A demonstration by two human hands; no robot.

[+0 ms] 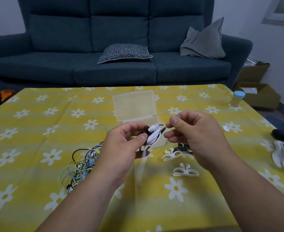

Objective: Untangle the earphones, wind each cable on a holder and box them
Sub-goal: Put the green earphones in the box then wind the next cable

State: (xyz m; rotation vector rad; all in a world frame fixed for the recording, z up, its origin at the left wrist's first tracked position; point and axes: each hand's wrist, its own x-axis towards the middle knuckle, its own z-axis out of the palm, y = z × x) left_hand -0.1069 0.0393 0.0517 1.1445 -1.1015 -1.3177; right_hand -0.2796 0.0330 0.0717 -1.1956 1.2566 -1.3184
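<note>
At frame centre the left hand (pixel 121 144) pinches a smooth white earphone cable (pixel 153 137) wound into a tight bundle. The right hand (pixel 195 136), loosely curled and empty, hovers just beside it.

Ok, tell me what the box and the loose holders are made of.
Box: plastic, translucent and frosted; the cloth tints its raised lid yellow. Holders: white, matte, moulded in one piece with rounded loops and prongs; likely soft plastic or rubber, though the look leaves that open.
</note>
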